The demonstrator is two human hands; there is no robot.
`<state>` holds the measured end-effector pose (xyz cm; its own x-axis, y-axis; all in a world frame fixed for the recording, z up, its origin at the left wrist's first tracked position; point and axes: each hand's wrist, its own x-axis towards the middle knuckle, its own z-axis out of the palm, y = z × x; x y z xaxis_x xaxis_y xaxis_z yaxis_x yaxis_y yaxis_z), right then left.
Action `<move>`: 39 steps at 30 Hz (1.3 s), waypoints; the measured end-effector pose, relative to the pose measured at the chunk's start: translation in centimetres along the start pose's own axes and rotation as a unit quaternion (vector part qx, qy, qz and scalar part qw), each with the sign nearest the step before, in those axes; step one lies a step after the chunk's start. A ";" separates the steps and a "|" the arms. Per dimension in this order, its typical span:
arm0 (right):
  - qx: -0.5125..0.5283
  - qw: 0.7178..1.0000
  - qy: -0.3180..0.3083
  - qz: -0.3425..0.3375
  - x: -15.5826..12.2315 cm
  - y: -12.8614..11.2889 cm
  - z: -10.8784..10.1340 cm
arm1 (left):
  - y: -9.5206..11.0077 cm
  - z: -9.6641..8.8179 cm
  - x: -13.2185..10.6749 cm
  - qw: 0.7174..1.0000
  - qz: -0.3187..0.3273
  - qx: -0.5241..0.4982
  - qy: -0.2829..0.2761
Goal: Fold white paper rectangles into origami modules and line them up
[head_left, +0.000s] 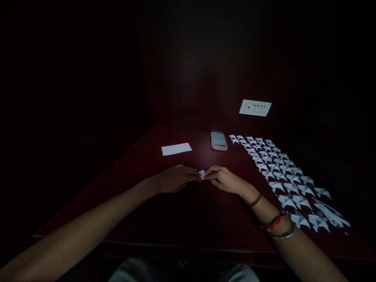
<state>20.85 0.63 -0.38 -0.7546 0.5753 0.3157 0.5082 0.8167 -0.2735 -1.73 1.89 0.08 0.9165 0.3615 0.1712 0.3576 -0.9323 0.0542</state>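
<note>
Paper piece looks featherlight and probably crushable (edges are the safe grab, imo); left hand and right hand each pinch one side.

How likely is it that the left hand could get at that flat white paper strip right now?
Probably yes: the paper strip lies just beyond the left hand, with nothing visible between them, though its fingertips are occupied at a small folded paper.
</note>
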 end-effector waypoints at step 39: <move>0.054 0.997 0.038 0.032 -0.2 0.1 0.3 | 0.3 0.0 0.3 0.999 -0.022 -0.040 0.022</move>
<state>20.88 0.59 -0.72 -0.6871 0.6306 0.3609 0.5030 0.7713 -0.3900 -1.32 1.74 0.11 0.8906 0.4035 0.2096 0.3807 -0.9138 0.1416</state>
